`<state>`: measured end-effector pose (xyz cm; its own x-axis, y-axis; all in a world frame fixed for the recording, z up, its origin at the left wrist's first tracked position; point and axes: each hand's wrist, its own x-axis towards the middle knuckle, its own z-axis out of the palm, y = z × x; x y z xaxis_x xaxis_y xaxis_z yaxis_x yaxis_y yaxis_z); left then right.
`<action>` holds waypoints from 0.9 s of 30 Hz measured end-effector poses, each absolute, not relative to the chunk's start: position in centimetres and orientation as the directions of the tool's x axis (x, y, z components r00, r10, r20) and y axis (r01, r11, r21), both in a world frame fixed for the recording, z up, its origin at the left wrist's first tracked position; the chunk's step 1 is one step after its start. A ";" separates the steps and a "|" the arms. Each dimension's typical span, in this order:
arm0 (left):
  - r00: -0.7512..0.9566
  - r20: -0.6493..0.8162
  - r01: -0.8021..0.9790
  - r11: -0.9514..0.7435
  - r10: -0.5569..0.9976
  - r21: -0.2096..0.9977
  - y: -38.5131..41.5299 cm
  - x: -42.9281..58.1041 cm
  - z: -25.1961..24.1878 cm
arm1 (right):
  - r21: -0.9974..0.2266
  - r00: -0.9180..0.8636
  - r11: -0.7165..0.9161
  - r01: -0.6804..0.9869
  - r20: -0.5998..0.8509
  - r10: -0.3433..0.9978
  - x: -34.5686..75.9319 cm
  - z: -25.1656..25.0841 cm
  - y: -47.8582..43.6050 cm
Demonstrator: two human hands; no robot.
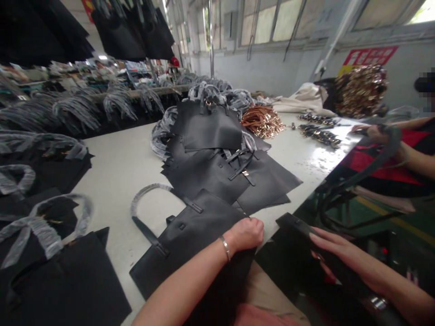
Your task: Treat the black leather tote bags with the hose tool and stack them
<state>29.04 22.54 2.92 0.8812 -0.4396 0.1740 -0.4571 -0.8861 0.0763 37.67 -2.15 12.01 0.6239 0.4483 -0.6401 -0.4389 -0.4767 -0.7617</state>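
My left hand [246, 234], with a thin metal bangle [224, 248] on the wrist, is curled at the upper edge of a black leather tote [190, 253] lying flat on the table, and it appears to grip that edge. My right hand [335, 251] is beyond the table's edge, its fingers over a second black leather piece [295, 231] and its thumb below it. Further black leather bag panels [207, 174] lie stacked in the table's middle. The tote's strap [149, 235] runs to its left, and a plastic-wrapped handle [149, 192] curves above it.
A co-worker's hands [377, 133] at the right hold a black strap. Coils of tan straps with metal fittings [262, 122] and dark hardware strips [319, 136] lie on the white table [118, 181]. Wrapped black bags are piled at left, and more hang overhead.
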 end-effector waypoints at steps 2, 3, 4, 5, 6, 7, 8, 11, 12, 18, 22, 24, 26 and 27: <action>0.871 0.164 -0.478 -0.876 -0.463 0.061 22.4 29.2 2.9 | -0.766 0.618 -0.458 -0.452 -0.639 0.459 37.7 11.9 -2.3; 0.868 0.159 -0.484 -0.873 -0.470 0.059 22.3 29.4 3.0 | -0.768 0.615 -0.448 -0.457 -0.637 0.465 37.7 11.9 -2.4; 0.867 0.153 -0.487 -0.872 -0.475 0.050 22.3 29.5 3.1 | -0.770 0.615 -0.441 -0.461 -0.635 0.467 37.8 11.9 -2.5; 0.863 0.145 -0.493 -0.869 -0.484 0.033 22.3 29.7 3.2 | -0.772 0.618 -0.434 -0.464 -0.633 0.465 37.8 11.9 -2.5; 0.860 0.135 -0.498 -0.867 -0.493 0.008 22.3 29.8 3.3 | -0.773 0.622 -0.429 -0.468 -0.632 0.462 37.9 11.9 -2.6; 0.858 0.127 -0.500 -0.866 -0.498 -0.018 22.3 29.9 3.4 | -0.772 0.625 -0.423 -0.473 -0.633 0.457 38.0 11.9 -2.7; 0.856 0.122 -0.501 -0.865 -0.502 -0.041 22.4 30.0 3.5 | -0.770 0.626 -0.420 -0.480 -0.636 0.452 38.0 11.9 -2.7; 0.863 0.122 -0.486 -0.872 -0.490 -0.062 22.5 30.0 3.7 | -0.770 0.622 -0.412 -0.488 -0.638 0.454 38.1 11.9 -2.6; 0.871 0.123 -0.473 -0.879 -0.476 -0.057 22.5 29.9 3.8 | -0.773 0.621 -0.413 -0.481 -0.633 0.462 38.0 12.0 -2.5; 0.957 0.129 -0.276 -0.952 -0.260 0.135 22.7 29.4 3.7 | -0.807 0.575 -0.457 -0.373 -0.588 0.569 37.6 11.4 -0.9; 0.991 0.134 -0.035 -0.971 -0.003 0.238 22.8 28.5 3.3 | -0.809 0.509 -0.494 -0.318 -0.586 0.631 37.3 11.1 0.3; 0.984 0.145 0.063 -0.957 0.107 0.283 22.9 27.6 3.0 | -0.796 0.475 -0.529 -0.295 -0.603 0.641 37.2 11.3 0.6; 0.964 0.166 0.121 -0.902 0.206 0.415 22.8 26.5 2.8 | -0.770 0.449 -0.575 -0.276 -0.632 0.631 37.1 11.6 0.8; 0.955 0.179 0.121 -0.860 0.238 0.496 22.7 25.9 2.7 | -0.755 0.441 -0.597 -0.271 -0.649 0.620 37.1 11.8 0.9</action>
<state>25.93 22.68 2.74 0.9546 0.2382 0.1789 0.1214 -0.8595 0.4965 37.12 0.90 11.84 0.4414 0.6199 -0.6488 -0.2709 -0.5972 -0.7549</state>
